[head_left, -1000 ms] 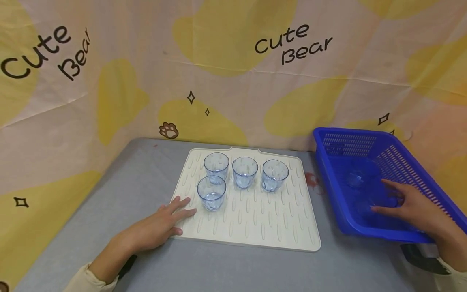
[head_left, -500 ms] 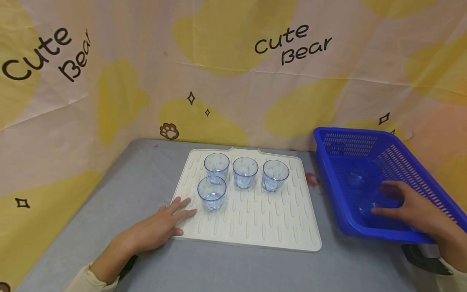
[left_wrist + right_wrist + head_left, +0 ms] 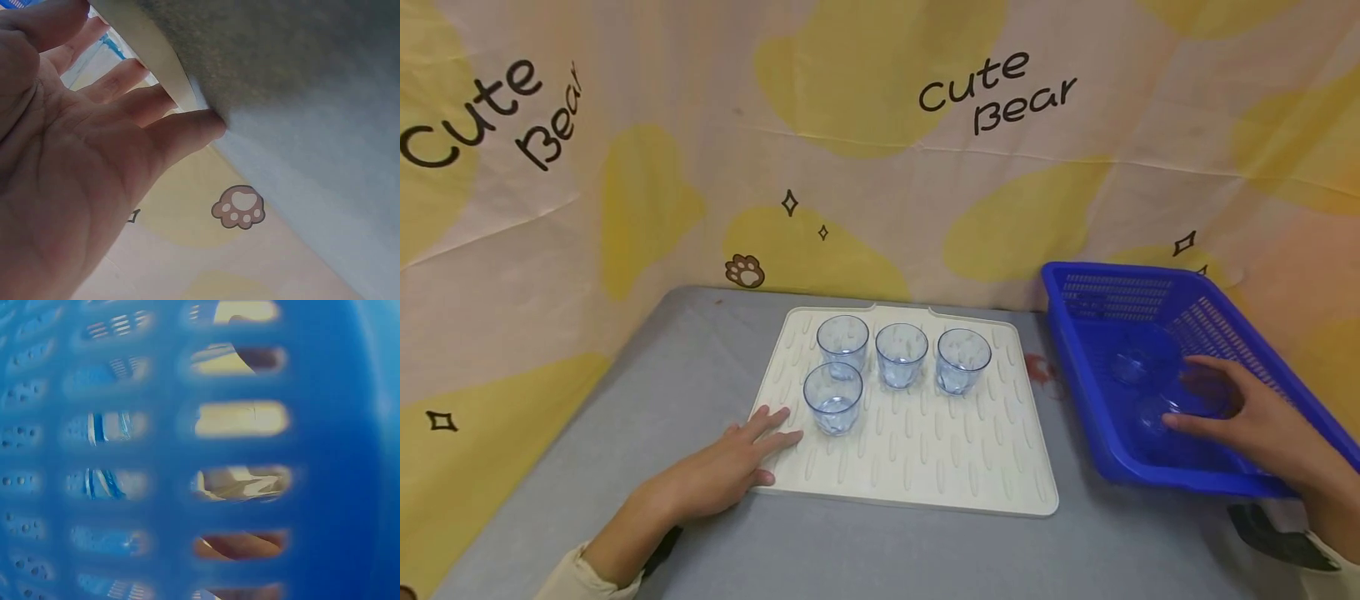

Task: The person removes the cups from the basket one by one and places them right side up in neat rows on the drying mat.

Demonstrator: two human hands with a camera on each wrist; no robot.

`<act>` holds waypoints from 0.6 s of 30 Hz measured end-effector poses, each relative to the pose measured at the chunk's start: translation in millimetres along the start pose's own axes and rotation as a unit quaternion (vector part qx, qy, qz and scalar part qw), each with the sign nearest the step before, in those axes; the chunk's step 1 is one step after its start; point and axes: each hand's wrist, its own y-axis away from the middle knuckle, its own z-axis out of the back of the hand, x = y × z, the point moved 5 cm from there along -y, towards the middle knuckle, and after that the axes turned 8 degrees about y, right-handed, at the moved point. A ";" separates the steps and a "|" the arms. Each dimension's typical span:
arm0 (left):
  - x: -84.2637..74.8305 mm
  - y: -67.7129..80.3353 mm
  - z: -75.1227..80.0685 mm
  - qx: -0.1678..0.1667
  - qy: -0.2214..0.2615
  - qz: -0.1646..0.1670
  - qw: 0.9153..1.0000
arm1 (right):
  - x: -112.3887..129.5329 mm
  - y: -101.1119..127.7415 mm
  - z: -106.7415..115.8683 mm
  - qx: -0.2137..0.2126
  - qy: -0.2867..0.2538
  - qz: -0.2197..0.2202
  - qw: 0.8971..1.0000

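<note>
My left hand [image 3: 726, 468] rests with spread, fairly straight fingers on the left edge of a white ribbed drying mat [image 3: 925, 479]. In the left wrist view, its fingertips touch the mat's rim. Several clear bluish drinking glasses stand upright on the mat, the nearest glass [image 3: 835, 402] just beyond those fingers. Inside the blue plastic basket [image 3: 1180, 479], my right hand [image 3: 1262, 417] holds a drinking glass [image 3: 1202, 398] between thumb and fingers. Another glass [image 3: 1135, 360] sits behind it in the basket. The blue wall largely hides the right hand in the right wrist view.
The basket's slotted wall [image 3: 325, 456] fills the right wrist view. A printed cloth backdrop [image 3: 880, 167] hangs behind the grey table [image 3: 865, 554]. Three glasses line the mat's back part, among them a right-hand glass [image 3: 962, 361].
The right hand has shifted slightly inside the basket, and the glass between its thumb and fingers now shows more plainly and has moved a little. The left hand and the mat's glasses stay put.
</note>
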 end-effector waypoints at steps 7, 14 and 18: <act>0.0 -0.1 -0.8 -0.008 -0.005 -0.013 1.000 | 7.5 4.7 3.6 -0.018 -0.036 0.017 0.999; -1.3 0.5 -0.7 -0.015 -0.011 -0.017 1.000 | 11.4 7.4 6.4 -0.042 -0.050 0.022 0.998; -1.5 1.0 -0.7 -0.014 -0.012 -0.016 1.000 | 15.3 8.8 7.2 -0.047 -0.059 0.031 0.997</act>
